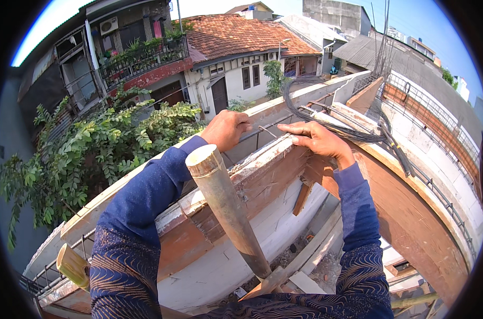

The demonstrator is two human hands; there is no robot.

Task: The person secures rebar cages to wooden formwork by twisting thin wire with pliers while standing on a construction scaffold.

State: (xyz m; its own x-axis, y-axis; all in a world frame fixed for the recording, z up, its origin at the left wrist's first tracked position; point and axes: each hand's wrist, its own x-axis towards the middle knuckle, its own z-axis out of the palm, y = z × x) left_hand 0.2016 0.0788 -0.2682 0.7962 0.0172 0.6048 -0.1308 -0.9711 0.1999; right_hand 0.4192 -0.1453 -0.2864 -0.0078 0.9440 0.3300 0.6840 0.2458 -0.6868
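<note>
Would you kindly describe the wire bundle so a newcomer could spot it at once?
From the broad brown board at right, look up to the right hand. Just beyond it lies the dark wire bundle. Its many thin, bent strands set it apart from the straight bar left of that hand.

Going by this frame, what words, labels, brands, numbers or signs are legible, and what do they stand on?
None: no readable text on the wooden board, bamboo pole or wire bundle.
The sleeves show wavy lines, not lettering.
Any marking on the air conditioner is too small to read.
</note>
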